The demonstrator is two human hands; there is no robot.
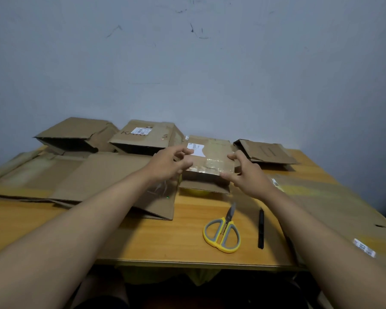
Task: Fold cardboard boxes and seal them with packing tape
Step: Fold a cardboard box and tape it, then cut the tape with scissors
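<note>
One view only, worn on the person's head; it looks forward and down across the wooden table (187,221) toward the grey wall (187,63) behind it; wide-angle, so the table's edges bow; the table's near edge sits low in the frame, with both forearms reaching out over it from the bottom corners; the wall fills the upper half.

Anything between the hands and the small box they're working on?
Nothing visible. The left hand and right hand already grip the small box on opposite sides. The scissors and black pen lie nearer the table's front edge, beside the right forearm.
</note>
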